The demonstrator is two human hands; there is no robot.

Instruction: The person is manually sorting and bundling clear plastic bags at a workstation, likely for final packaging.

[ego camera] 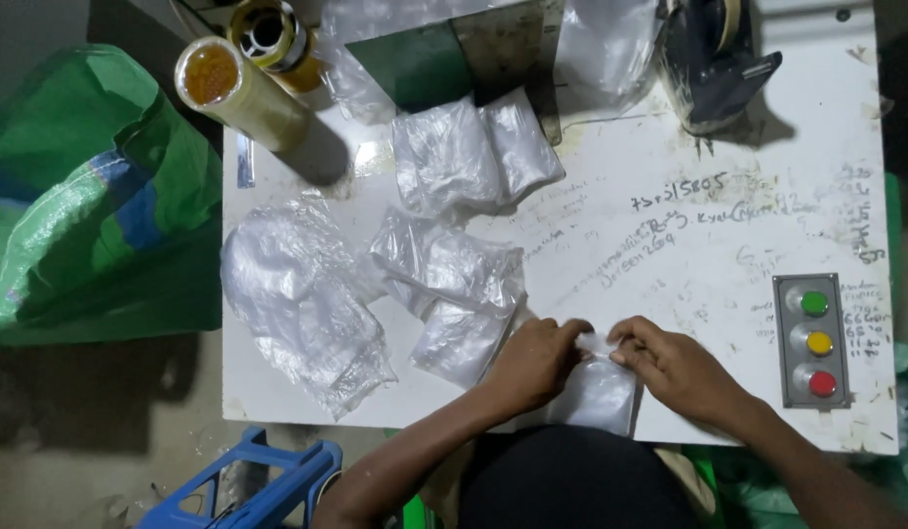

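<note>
My left hand [534, 362] and my right hand [672, 366] both pinch the top of a small clear plastic bag [599, 394] filled with something white, at the near edge of a white table [669, 157]. The bag hangs partly over the table's edge between my hands. Just left of my left hand lie several similar filled bags [454, 294], and two more filled bags [473, 152] lie further back. A loose heap of empty clear plastic bags [297, 294] covers the table's left side.
A panel with green, yellow and red buttons [812, 339] sits at the right. A tape roll [240, 90] and a second tape roll [268, 34] stand at the back left, a dark tape dispenser [713, 64] at the back right. A green woven sack [81, 186] lies left; a blue stool [253, 485] stands below.
</note>
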